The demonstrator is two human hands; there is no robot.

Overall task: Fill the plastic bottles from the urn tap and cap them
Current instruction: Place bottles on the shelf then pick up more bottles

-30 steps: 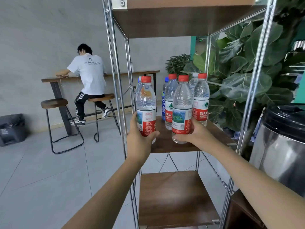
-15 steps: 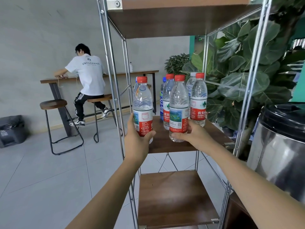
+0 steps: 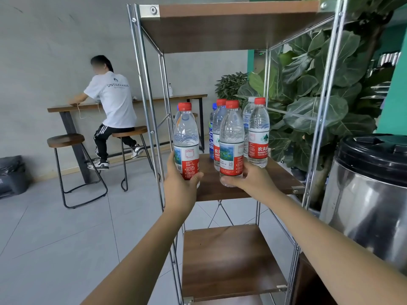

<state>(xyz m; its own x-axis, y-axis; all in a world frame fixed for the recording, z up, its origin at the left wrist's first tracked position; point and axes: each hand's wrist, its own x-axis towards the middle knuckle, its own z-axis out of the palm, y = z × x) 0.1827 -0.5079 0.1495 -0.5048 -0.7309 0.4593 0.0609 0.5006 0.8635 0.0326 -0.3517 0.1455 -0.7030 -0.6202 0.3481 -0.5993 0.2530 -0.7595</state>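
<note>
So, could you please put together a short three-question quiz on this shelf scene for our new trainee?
1. True or false: both the left hand and the right hand grip a bottle.
2. The cap of the left-hand bottle is: A) blue B) red C) missing.
3. Fill in: the steel urn stands to the ____ of the shelf rack.

Key
1. True; each hand holds a red-labelled bottle low on its body, the right-hand bottle included.
2. B; its cap is on.
3. Right, near the picture's edge, with a black lid on top.
</note>
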